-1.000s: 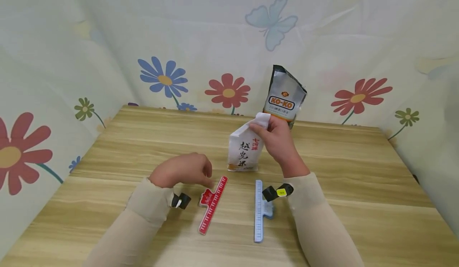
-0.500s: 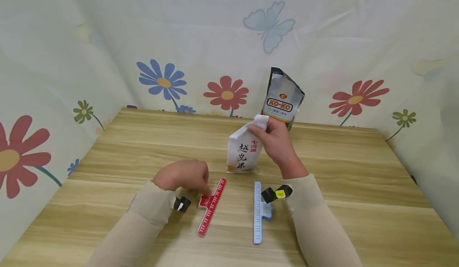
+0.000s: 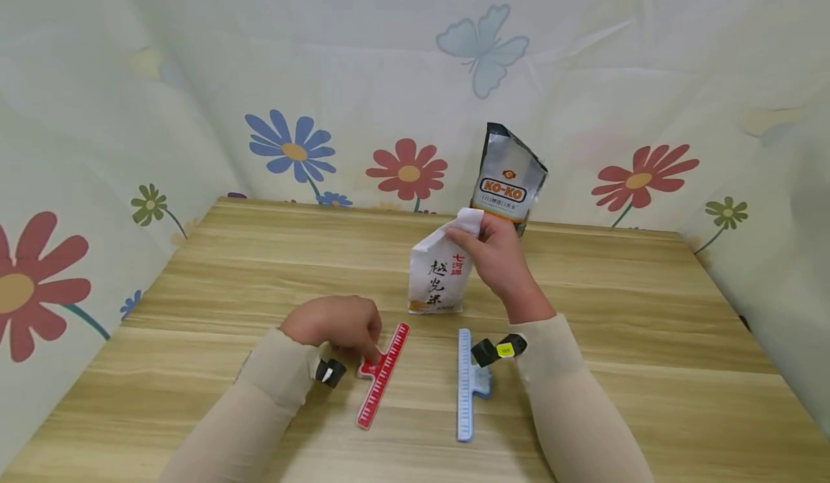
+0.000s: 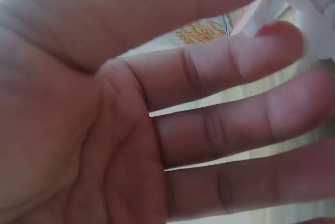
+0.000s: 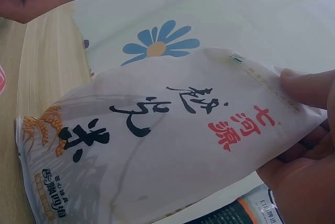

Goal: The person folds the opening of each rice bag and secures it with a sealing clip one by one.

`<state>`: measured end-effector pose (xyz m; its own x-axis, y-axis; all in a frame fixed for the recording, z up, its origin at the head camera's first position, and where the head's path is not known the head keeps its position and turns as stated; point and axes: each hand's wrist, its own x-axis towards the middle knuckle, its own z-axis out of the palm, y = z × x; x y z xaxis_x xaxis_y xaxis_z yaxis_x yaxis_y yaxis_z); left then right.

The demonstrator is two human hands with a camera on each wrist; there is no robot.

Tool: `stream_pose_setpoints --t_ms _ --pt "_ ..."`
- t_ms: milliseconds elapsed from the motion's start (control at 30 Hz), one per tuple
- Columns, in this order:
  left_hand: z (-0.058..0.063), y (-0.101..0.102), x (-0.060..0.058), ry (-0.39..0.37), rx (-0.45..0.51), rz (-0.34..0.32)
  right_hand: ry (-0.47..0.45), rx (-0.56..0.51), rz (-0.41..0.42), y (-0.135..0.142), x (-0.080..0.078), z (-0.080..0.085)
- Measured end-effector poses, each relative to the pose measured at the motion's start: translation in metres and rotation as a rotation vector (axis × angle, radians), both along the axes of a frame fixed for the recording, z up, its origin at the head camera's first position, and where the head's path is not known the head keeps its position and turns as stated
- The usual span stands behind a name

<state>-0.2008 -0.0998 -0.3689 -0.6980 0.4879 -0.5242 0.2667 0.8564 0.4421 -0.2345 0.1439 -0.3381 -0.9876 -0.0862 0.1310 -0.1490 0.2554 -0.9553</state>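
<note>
My right hand [image 3: 498, 259] pinches the folded top corner of a white rice bag [image 3: 436, 275] between thumb and fingers. The bag stands upright on the table, dark and red characters on its front. My left hand [image 3: 340, 324] is bent down over a long red clip [image 3: 382, 378] with a keyboard pattern, which lies slanted on the table. Thumb and index finger [image 4: 277, 46] pinch the clip's handle tab, while the other fingers extend alongside. A pale blue clip [image 3: 465, 389] of the same shape lies below the right wrist.
A silver and black KO-KO bag [image 3: 509, 180] stands at the back of the wooden table [image 3: 616, 368], partly hidden behind my right hand. A flower-printed curtain [image 3: 363, 58] hangs close behind the table and along its sides.
My left hand has come down and closer, its fingertips now at the red clip's handle tab. My right hand keeps its grip on the rice bag; the camera view shifts slightly.
</note>
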Motion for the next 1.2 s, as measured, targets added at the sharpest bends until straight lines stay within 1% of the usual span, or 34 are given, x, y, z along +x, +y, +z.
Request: stream_pose_setpoints --t_ms 133,267,400,500,567,667,900,1000,1067,1200 --pt "0.000 0.000 0.000 -0.034 0.042 0.011 0.001 -0.003 0.002 0.000 0.000 0.000" --pt "0.000 -0.001 -0.001 -0.048 0.096 0.015 0.005 -0.014 0.007 0.000 -0.001 0.000" --pt "0.002 -0.002 -0.001 -0.095 0.175 0.058 0.010 -0.017 0.012 0.000 0.000 0.001" --pt "0.006 -0.002 -0.001 -0.114 0.215 0.079 0.011 -0.011 0.012 0.001 -0.001 0.000" --pt "0.009 -0.002 -0.001 -0.103 0.217 0.072 0.011 -0.009 0.011 0.001 -0.001 0.000" --pt "0.013 -0.001 0.000 -0.072 0.195 0.047 0.011 -0.003 0.009 0.001 -0.001 0.000" --pt "0.020 -0.001 0.002 0.068 0.105 -0.039 0.017 0.000 0.014 0.001 0.000 -0.001" --pt "0.021 -0.002 0.001 0.096 0.116 -0.070 0.018 0.000 0.017 0.002 0.000 -0.001" --pt "0.023 -0.003 0.001 0.106 0.141 -0.081 0.019 0.001 0.019 0.002 0.000 -0.001" --pt "0.027 -0.006 0.000 0.131 0.187 -0.086 0.028 0.004 0.019 0.002 -0.001 -0.001"
